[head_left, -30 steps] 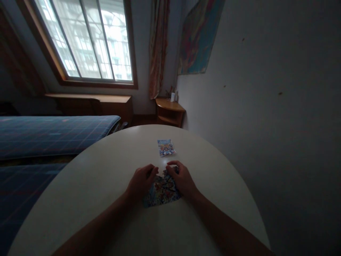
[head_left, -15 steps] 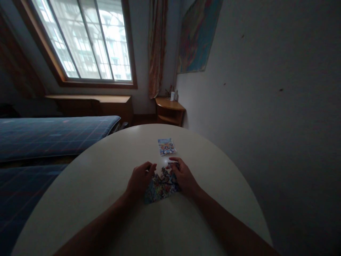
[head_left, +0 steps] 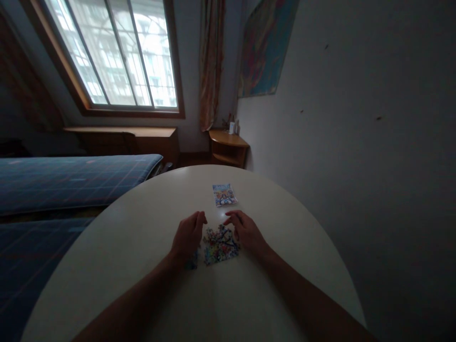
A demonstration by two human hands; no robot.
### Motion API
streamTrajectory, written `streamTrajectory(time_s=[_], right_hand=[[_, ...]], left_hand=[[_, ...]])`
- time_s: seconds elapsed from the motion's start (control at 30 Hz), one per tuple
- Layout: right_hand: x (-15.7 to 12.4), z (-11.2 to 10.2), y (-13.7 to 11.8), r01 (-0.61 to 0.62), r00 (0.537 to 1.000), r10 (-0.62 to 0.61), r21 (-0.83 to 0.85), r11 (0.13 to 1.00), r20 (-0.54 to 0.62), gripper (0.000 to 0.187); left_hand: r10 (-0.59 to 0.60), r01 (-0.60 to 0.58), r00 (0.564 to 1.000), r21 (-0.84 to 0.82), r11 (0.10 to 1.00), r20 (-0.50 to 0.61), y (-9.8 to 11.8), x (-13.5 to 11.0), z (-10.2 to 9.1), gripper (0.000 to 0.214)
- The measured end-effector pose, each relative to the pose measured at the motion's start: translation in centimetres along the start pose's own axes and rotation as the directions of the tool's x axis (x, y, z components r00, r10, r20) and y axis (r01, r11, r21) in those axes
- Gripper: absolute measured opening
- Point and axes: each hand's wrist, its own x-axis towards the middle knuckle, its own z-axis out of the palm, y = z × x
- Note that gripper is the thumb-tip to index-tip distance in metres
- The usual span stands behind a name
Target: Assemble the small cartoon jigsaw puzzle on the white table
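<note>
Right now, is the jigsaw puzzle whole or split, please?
Split: a gap separates its main section from another part beside the left hand.

No text, labels or numbers readable; print on card (head_left: pixel 224 195) too small.

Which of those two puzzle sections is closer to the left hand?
The bluish section, partly hidden by the left hand; the multicoloured section lies right of it, across a gap.
</note>
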Motion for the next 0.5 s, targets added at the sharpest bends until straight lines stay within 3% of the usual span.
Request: streamTrajectory(time_s=[0.2, 0.37, 0.5], right_hand=[[-0.11, 0.12, 0.2, 0.118, 0.992, -0.124, -0.258, 0.959, -0.006, 0.028], [-0.48, 0.1, -0.1, 0.15, 0.988, -0.148, -0.364, 0.919, 0.034, 0.028], [-0.59, 0.06, -0.27, 0.189, 0.981, -0.185, -0.432, 0.882, 0.051, 0.027]], left_hand=[[-0.053, 0.047, 0.998, -0.138, 0.989, -0.037, -0.18, 0.26, 0.18, 0.049], [-0.036, 0.037, 0.999, -0.092, 0.995, 0.014, -0.65, 0.71, 0.51, 0.031], [-0.037, 0.034, 0.999, -0.087, 0.996, -0.029, -0.71, 0.83, 0.37, 0.027]])
